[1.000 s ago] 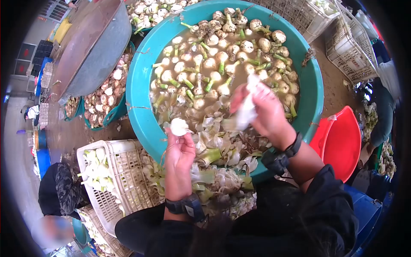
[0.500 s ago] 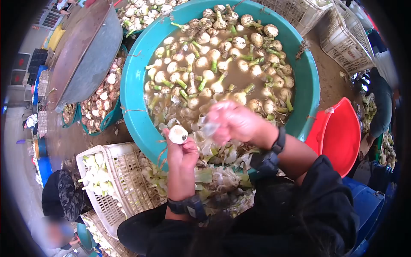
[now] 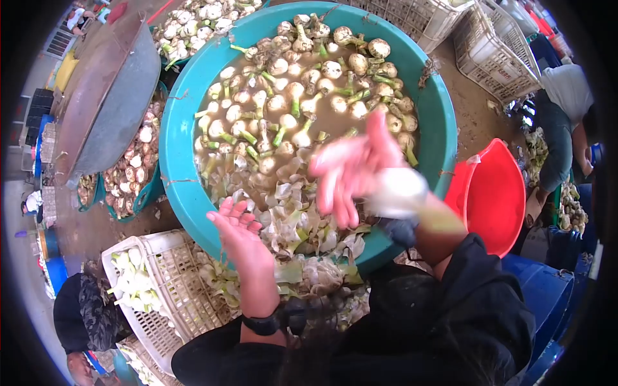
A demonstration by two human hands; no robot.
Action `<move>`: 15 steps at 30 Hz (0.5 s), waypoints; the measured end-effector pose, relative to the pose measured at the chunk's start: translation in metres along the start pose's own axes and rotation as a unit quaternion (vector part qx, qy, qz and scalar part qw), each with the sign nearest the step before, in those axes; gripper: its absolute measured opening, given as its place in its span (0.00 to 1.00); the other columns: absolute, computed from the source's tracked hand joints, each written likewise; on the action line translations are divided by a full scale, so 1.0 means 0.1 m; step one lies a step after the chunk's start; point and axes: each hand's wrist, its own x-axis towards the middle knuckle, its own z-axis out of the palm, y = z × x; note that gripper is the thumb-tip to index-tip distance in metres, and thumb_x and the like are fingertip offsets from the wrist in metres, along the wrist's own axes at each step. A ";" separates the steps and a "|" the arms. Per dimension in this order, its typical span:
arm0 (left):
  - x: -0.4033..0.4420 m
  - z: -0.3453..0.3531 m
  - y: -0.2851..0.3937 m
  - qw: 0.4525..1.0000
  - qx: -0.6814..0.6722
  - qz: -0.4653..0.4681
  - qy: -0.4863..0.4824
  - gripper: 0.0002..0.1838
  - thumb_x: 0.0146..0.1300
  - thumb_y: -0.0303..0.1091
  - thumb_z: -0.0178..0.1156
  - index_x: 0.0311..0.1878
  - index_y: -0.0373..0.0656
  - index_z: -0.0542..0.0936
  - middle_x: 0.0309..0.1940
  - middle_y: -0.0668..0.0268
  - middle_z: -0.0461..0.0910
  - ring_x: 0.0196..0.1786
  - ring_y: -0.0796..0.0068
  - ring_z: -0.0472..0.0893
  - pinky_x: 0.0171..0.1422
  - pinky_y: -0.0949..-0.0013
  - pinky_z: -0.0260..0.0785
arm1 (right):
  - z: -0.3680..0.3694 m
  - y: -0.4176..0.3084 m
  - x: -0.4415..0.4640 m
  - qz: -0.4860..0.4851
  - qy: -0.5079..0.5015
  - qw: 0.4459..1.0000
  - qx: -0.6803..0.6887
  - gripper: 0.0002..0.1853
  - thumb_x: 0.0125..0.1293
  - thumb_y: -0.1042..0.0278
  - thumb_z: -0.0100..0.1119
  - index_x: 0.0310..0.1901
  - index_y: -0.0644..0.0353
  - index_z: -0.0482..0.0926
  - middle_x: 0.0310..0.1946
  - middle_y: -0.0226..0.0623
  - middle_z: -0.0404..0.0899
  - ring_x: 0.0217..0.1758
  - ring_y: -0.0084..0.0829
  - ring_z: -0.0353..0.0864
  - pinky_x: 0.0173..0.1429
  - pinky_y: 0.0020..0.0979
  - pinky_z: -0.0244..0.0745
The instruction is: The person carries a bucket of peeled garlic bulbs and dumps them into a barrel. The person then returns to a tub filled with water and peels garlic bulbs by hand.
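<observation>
Blurring just beside the spread, open right hand (image 3: 356, 168), a white bulb (image 3: 400, 192) seems loose at the near right of the teal tub (image 3: 177, 141), the left hand (image 3: 244, 241) open and empty, so a weak or skewed toss could drop it into murky water (image 3: 329, 122) or peelings (image 3: 293, 222).

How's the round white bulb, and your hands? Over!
Left hand open, right hand open. Bulb blurred near right hand. Pale papery peels cluttering round teal tub.
</observation>
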 end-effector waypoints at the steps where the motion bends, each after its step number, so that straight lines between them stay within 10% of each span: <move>1: 0.03 -0.04 -0.02 1.000 -0.006 -0.019 0.009 0.33 0.62 0.63 0.39 0.52 0.40 0.68 0.37 0.67 0.71 0.33 0.80 0.65 0.36 0.75 0.59 | -0.01 -0.14 -0.03 0.005 0.117 0.993 -0.018 0.41 0.62 0.32 0.30 0.61 0.65 0.60 0.50 0.58 0.70 0.43 0.45 0.79 0.36 0.37 0.79; 3: 0.04 -0.04 -0.08 0.999 -0.023 -0.047 0.008 0.29 0.64 0.59 0.41 0.51 0.41 0.69 0.37 0.67 0.71 0.33 0.80 0.66 0.35 0.76 0.61 | -0.44 -0.30 -0.18 0.173 0.278 0.812 -0.482 0.27 0.61 0.55 0.52 0.59 0.59 0.65 0.49 0.44 0.75 0.47 0.40 0.77 0.52 0.36 0.71; 4: 0.04 -0.01 -0.12 0.999 -0.024 -0.047 0.002 0.29 0.64 0.59 0.41 0.51 0.41 0.69 0.37 0.67 0.71 0.33 0.80 0.66 0.35 0.76 0.61 | -0.84 -0.22 -0.39 0.315 0.249 0.492 -0.773 0.29 0.52 0.58 0.59 0.57 0.56 0.69 0.48 0.42 0.76 0.46 0.39 0.78 0.53 0.37 0.70; 5: 0.02 0.02 -0.16 0.998 -0.004 -0.054 -0.025 0.27 0.64 0.57 0.43 0.51 0.40 0.68 0.38 0.66 0.71 0.34 0.80 0.67 0.35 0.76 0.62 | -0.99 -0.16 -0.50 0.315 0.253 0.488 -0.774 0.29 0.52 0.58 0.59 0.57 0.56 0.69 0.48 0.42 0.76 0.46 0.39 0.78 0.53 0.37 0.70; 7: 0.00 0.10 -0.24 0.995 0.022 -0.071 -0.070 0.25 0.63 0.52 0.48 0.51 0.40 0.68 0.39 0.64 0.71 0.38 0.77 0.70 0.34 0.75 0.65 | -1.08 -0.10 -0.58 0.574 0.161 0.292 -0.748 0.20 0.53 0.54 0.56 0.42 0.62 0.77 0.40 0.49 0.77 0.45 0.44 0.76 0.49 0.39 0.70; 11: 0.10 0.24 -0.38 0.982 0.051 -0.159 -0.085 0.29 0.60 0.59 0.48 0.49 0.40 0.69 0.40 0.63 0.71 0.39 0.76 0.72 0.32 0.75 0.67 | -0.89 0.22 -0.41 0.441 0.242 0.447 -0.739 0.26 0.61 0.44 0.47 0.36 0.64 0.79 0.35 0.48 0.78 0.38 0.49 0.77 0.45 0.43 0.71; 12: 0.13 0.27 -0.37 0.974 0.051 -0.204 -0.080 0.31 0.58 0.62 0.48 0.49 0.41 0.69 0.39 0.63 0.71 0.37 0.76 0.73 0.30 0.76 0.66 | -0.75 0.34 -0.35 0.334 0.275 0.571 -0.698 0.22 0.64 0.50 0.44 0.37 0.65 0.76 0.33 0.48 0.78 0.36 0.50 0.77 0.42 0.44 0.71; 15: 0.28 0.21 -0.31 0.958 0.008 -0.234 -0.167 0.28 0.56 0.63 0.52 0.42 0.45 0.73 0.26 0.71 0.73 0.21 0.82 0.71 0.19 0.80 0.58 | -0.35 0.65 -0.08 0.290 0.150 0.562 -0.760 0.14 0.62 0.61 0.43 0.32 0.64 0.74 0.29 0.48 0.77 0.33 0.47 0.78 0.37 0.42 0.73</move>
